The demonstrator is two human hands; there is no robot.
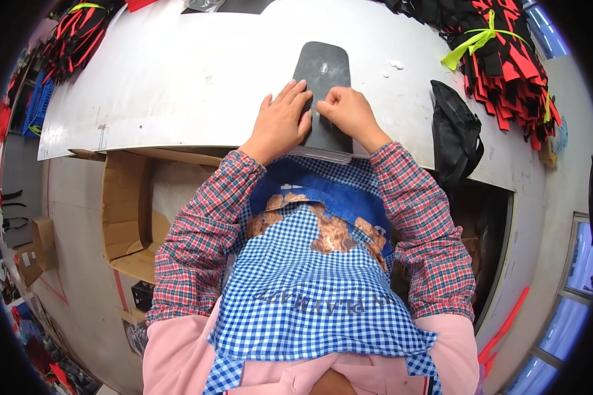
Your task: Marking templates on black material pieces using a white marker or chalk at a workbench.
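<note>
Head view: dark panel [324,67] lies under left hand [281,124], fingers [296,90] slightly spread, and right hand [350,112], curled; can't tell its hold.

A big white table [178,79] is stretching across the room, and little dark marks are dotting its top. Bright light is falling on it. Dark shade is filling the space underneath, on the right. To the left, grey floor [79,197] is showing, with a red line [120,289] running along it. Beside a pale wall [578,105], windows [583,257] are glowing bluish purple.
</note>
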